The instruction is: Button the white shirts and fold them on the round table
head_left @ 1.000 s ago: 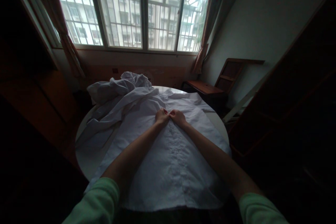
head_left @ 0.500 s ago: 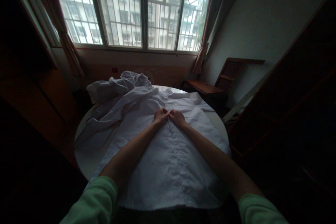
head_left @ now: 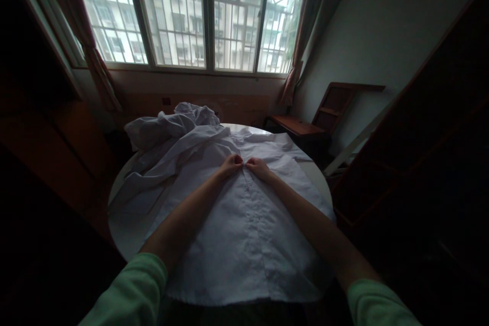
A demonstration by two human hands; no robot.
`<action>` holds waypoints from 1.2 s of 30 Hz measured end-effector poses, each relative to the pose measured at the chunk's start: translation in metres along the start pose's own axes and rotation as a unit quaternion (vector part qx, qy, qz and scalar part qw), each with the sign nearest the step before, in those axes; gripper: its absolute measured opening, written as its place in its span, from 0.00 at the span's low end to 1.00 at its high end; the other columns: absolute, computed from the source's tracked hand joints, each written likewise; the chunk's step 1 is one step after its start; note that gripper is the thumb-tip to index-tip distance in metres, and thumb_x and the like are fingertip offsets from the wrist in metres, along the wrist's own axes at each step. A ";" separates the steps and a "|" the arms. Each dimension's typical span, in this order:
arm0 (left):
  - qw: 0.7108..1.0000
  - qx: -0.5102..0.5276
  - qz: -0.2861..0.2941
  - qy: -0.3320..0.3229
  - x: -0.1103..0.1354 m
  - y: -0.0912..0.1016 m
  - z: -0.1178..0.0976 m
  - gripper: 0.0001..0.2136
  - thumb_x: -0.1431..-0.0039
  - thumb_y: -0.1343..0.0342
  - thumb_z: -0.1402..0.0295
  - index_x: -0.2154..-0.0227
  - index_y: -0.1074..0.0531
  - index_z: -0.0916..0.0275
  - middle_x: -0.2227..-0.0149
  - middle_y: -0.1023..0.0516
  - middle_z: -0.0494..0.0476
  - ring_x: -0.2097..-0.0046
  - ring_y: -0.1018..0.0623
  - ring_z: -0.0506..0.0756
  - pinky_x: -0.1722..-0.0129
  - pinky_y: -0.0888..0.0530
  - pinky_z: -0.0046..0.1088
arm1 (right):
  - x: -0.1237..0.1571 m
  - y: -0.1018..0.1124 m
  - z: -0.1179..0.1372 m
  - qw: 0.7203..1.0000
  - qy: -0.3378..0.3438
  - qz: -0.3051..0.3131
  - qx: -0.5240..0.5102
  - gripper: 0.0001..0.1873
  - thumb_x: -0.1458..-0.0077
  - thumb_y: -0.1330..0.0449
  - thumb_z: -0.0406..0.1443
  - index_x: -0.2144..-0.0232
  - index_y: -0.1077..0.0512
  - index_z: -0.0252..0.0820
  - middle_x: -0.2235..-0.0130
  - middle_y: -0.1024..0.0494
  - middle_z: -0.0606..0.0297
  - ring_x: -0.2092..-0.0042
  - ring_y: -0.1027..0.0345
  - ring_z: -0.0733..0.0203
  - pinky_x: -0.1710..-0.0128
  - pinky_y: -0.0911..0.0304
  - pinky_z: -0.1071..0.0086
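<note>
White garment (head_left: 229, 239) stays pinched, left hand (head_left: 231, 164) drawn slightly away from right hand (head_left: 260, 168).

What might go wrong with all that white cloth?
The left hand and right hand pinch the middle strip of the white cloth, so a hard tug might pucker it. The heaped cloth seems to poke past the far-left rim of the table, so it might slide off.

Prob. a home rm: tied-back reddish-brown fabric curtains (head_left: 91, 53), wide barred glass window (head_left: 208, 25) w/ pale multi-storey apt bldg (head_left: 179, 24) opp., round white table (head_left: 124, 232).
</note>
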State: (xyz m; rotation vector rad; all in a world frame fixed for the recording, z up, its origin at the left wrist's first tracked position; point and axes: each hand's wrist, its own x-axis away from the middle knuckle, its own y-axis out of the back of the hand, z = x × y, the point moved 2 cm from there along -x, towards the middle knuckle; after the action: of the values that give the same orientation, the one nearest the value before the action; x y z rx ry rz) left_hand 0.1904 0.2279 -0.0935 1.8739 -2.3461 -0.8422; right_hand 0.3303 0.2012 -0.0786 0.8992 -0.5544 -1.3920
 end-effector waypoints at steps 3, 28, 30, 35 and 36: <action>0.997 -0.060 -0.039 -0.002 0.000 0.001 0.003 0.06 0.57 0.43 0.72 0.76 0.34 0.66 0.78 0.34 0.47 0.74 0.34 0.46 0.73 0.36 0.21 | 0.001 -0.003 0.000 1.000 -0.009 -0.015 0.010 0.08 0.49 0.46 0.35 0.68 0.29 0.37 0.65 0.24 0.61 0.63 0.33 0.63 0.66 0.43 0.75; 0.900 -0.420 0.053 -0.109 0.022 0.006 0.000 0.16 0.40 0.60 0.67 0.52 0.36 0.62 0.48 0.32 0.57 0.47 0.35 0.54 0.48 0.37 0.32 | 0.053 0.006 0.067 0.926 0.013 0.127 0.355 0.21 0.53 0.49 0.37 0.60 0.27 0.33 0.59 0.25 0.48 0.58 0.30 0.51 0.65 0.38 0.69; 0.899 -0.421 0.055 -0.108 0.022 0.006 -0.001 0.16 0.40 0.59 0.67 0.52 0.36 0.63 0.48 0.32 0.57 0.47 0.35 0.55 0.48 0.37 0.32 | 0.054 0.009 0.070 0.916 0.027 0.151 0.371 0.20 0.55 0.48 0.36 0.61 0.26 0.33 0.60 0.24 0.48 0.58 0.30 0.51 0.66 0.38 0.69; 0.900 -0.419 0.052 -0.111 0.023 0.007 -0.001 0.15 0.41 0.58 0.67 0.53 0.35 0.63 0.48 0.32 0.58 0.47 0.35 0.55 0.48 0.37 0.33 | 0.065 0.023 0.069 0.904 0.014 0.215 0.370 0.17 0.58 0.47 0.38 0.69 0.24 0.33 0.68 0.22 0.51 0.64 0.29 0.52 0.70 0.39 0.71; 0.900 -0.418 0.052 -0.111 0.023 0.007 -0.001 0.15 0.41 0.58 0.67 0.53 0.35 0.63 0.48 0.32 0.58 0.47 0.35 0.55 0.48 0.37 0.33 | 0.069 0.027 0.068 0.905 0.007 0.232 0.356 0.16 0.57 0.47 0.38 0.72 0.23 0.34 0.70 0.22 0.53 0.65 0.28 0.54 0.70 0.40 0.71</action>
State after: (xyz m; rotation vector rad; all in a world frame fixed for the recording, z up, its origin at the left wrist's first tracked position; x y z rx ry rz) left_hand 0.1786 0.2076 -0.0967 1.3107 -1.6757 -1.7498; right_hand 0.3016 0.1186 -0.0303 1.2458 -1.2249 -0.7346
